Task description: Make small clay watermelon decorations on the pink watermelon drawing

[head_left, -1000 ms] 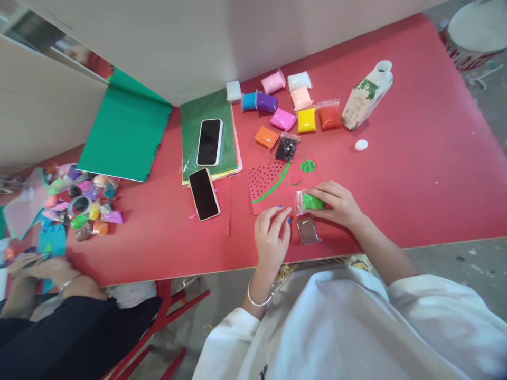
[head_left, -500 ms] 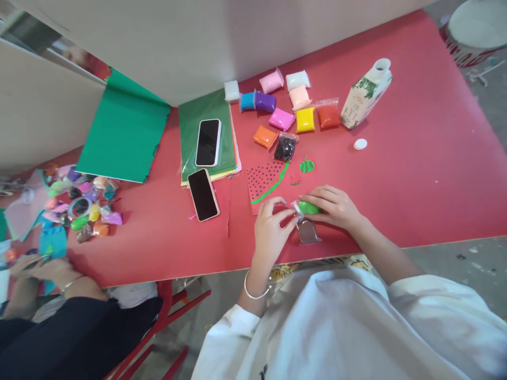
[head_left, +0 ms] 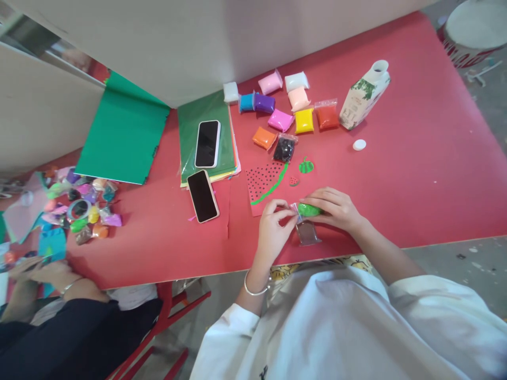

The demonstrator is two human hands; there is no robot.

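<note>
pinched between both hands at the near edge of the red table (head_left: 415, 174), the green clay packet (head_left: 308, 209) is held by the right hand (head_left: 336, 209) while the left hand (head_left: 273, 228) grips its clear end. it looks like the opening step; next calls for a steady pull apart.

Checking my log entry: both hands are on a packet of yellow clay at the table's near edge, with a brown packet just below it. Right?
Not quite: the packet under the right hand and left hand holds green clay, not yellow. The head view shows it; the brown packet does lie just below.
</note>
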